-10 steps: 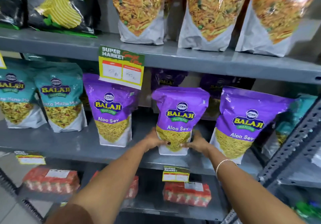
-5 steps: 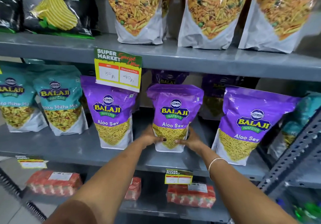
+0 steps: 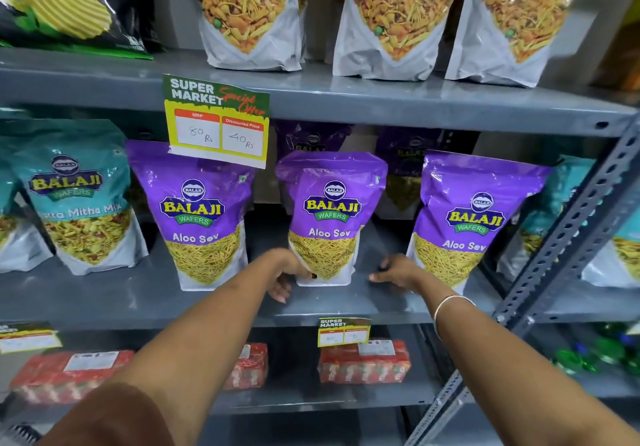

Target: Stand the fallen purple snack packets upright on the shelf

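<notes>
Three purple Aloo Sev packets stand upright along the front of the grey middle shelf [image 3: 114, 302]: a left one [image 3: 199, 217], a middle one [image 3: 331, 217] and a right one [image 3: 476, 219]. Two more purple packets [image 3: 311, 139] [image 3: 410, 158] stand in shadow behind them. My left hand [image 3: 285, 277] is at the middle packet's lower left corner, thumb tip touching it, fingers pointing down at the shelf. My right hand [image 3: 394, 272] rests on the shelf just right of that packet, apart from it, fingers spread and holding nothing.
Teal packets [image 3: 78, 196] stand left of the purple ones, and more stand at the far right [image 3: 561, 210]. A yellow price card [image 3: 218, 123] hangs from the upper shelf, which holds orange-topped packets [image 3: 398, 20]. Red packs [image 3: 363, 362] lie below. A perforated grey upright [image 3: 575, 234] slants at right.
Both hands have come off the sides of the middle packet; it stands on its own. The right hand moved right onto the shelf, the left slipped down to the corner. The camera moved closer.
</notes>
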The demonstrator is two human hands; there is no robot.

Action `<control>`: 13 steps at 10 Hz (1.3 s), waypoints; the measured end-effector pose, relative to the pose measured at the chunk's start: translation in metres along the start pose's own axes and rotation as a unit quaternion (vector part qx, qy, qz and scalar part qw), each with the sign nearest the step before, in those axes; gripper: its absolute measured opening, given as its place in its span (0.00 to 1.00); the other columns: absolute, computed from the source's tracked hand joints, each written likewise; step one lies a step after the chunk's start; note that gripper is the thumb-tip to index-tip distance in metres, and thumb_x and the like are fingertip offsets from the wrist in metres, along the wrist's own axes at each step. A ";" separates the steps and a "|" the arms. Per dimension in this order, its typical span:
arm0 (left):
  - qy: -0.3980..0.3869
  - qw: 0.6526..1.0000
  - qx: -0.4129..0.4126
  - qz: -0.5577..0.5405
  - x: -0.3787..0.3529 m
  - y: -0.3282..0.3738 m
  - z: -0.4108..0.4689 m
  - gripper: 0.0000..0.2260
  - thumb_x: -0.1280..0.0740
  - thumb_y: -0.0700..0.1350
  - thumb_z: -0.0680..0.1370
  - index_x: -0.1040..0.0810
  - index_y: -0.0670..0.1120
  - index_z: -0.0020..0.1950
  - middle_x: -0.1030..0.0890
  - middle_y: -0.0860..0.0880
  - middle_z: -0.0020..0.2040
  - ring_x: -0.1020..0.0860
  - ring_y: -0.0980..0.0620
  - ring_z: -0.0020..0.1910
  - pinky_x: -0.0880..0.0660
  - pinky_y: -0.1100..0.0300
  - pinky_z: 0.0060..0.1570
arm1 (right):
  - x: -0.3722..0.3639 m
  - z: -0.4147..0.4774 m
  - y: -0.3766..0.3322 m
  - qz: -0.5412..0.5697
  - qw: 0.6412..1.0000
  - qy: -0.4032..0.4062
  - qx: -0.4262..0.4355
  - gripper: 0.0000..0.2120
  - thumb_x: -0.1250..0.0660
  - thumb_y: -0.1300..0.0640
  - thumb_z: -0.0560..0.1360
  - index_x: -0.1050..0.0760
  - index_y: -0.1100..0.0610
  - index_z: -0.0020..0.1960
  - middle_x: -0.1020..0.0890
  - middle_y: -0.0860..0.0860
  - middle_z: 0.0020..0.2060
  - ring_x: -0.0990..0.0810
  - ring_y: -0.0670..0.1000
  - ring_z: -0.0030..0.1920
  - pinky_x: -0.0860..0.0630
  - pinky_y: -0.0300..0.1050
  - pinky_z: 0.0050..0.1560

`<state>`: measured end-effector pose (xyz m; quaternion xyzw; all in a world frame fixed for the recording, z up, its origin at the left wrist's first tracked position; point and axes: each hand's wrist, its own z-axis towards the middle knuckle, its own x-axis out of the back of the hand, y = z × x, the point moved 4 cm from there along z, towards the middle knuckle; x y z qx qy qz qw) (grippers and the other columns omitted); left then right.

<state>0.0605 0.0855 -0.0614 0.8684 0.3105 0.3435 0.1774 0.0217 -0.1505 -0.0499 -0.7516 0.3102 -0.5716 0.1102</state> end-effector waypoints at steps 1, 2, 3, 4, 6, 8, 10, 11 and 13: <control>-0.089 0.994 0.015 0.059 -0.023 0.009 -0.016 0.16 0.38 0.51 0.78 0.31 0.38 0.53 0.25 0.42 0.40 0.24 0.47 0.38 0.24 0.54 0.46 | 0.009 -0.011 0.028 -0.072 0.992 -0.060 -0.082 0.17 0.32 0.48 0.72 0.31 0.61 0.37 0.27 0.54 0.33 0.23 0.55 0.38 0.22 0.43 0.47; -0.138 0.987 -0.023 0.078 -0.053 0.031 -0.026 0.13 0.40 0.51 0.79 0.31 0.41 0.44 0.24 0.44 0.42 0.24 0.49 0.40 0.28 0.47 0.58 | 0.024 -0.023 0.067 -0.113 0.974 -0.113 -0.164 0.17 0.36 0.50 0.76 0.33 0.60 0.34 0.26 0.53 0.33 0.21 0.53 0.35 0.27 0.43 0.34; -0.104 0.986 -0.115 0.059 -0.081 0.064 -0.029 0.15 0.39 0.49 0.79 0.28 0.39 0.57 0.24 0.47 0.44 0.26 0.53 0.39 0.28 0.46 0.61 | 0.049 -0.017 0.105 -0.124 0.974 -0.057 -0.178 0.16 0.32 0.52 0.72 0.25 0.64 0.52 0.19 0.58 0.51 0.22 0.57 0.52 0.23 0.50 0.48; -0.016 0.981 -0.193 -0.003 -0.111 0.102 -0.024 0.27 0.33 0.50 0.75 0.36 0.40 0.69 0.26 0.42 0.62 0.26 0.50 0.53 0.25 0.49 0.57 | 0.079 -0.016 0.125 -0.108 0.990 0.030 -0.088 0.24 0.30 0.54 0.70 0.27 0.60 0.64 0.21 0.58 0.61 0.22 0.56 0.60 0.27 0.50 0.63; 0.077 0.948 -0.286 -0.119 -0.163 0.159 -0.019 0.27 0.29 0.38 0.72 0.36 0.39 0.68 0.24 0.46 0.58 0.28 0.53 0.53 0.26 0.66 0.46 | 0.104 -0.019 0.132 0.318 0.939 0.046 0.126 0.22 0.30 0.78 0.64 0.30 0.58 0.50 0.21 0.56 0.49 0.20 0.42 0.39 0.24 0.25 0.35; 0.185 0.923 -0.280 -0.191 -0.164 0.154 -0.006 0.32 0.22 0.41 0.64 0.30 0.42 0.65 0.21 0.44 0.61 0.23 0.47 0.59 0.27 0.55 0.62 | 0.100 -0.003 0.125 0.345 0.929 -0.019 0.136 0.34 0.29 0.73 0.66 0.43 0.56 0.64 0.29 0.52 0.54 0.27 0.47 0.51 0.27 0.25 0.34; 0.235 0.914 -0.290 -0.160 -0.164 0.153 -0.006 0.36 0.21 0.46 0.60 0.30 0.43 0.65 0.21 0.43 0.62 0.23 0.44 0.61 0.27 0.47 0.63 | 0.105 0.005 0.130 0.307 0.939 -0.034 0.149 0.39 0.29 0.74 0.66 0.47 0.64 0.70 0.29 0.60 0.64 0.29 0.53 0.62 0.32 0.38 0.55; 0.245 0.920 -0.275 -0.132 -0.167 0.155 -0.015 0.33 0.23 0.48 0.65 0.32 0.43 0.65 0.22 0.42 0.63 0.24 0.43 0.62 0.27 0.48 0.63 | 0.106 -0.001 0.128 0.276 0.948 -0.034 0.156 0.38 0.28 0.70 0.67 0.45 0.65 0.71 0.27 0.58 0.64 0.28 0.51 0.61 0.28 0.32 0.50; 0.405 0.863 -0.300 -0.032 -0.159 0.160 -0.070 0.24 0.39 0.51 0.78 0.39 0.40 0.69 0.31 0.39 0.68 0.30 0.39 0.67 0.31 0.46 0.64 | 0.121 -0.024 0.110 0.195 0.934 0.240 0.179 0.57 0.29 0.37 0.62 0.60 0.55 0.77 0.48 0.56 0.77 0.47 0.55 0.77 0.46 0.54 0.77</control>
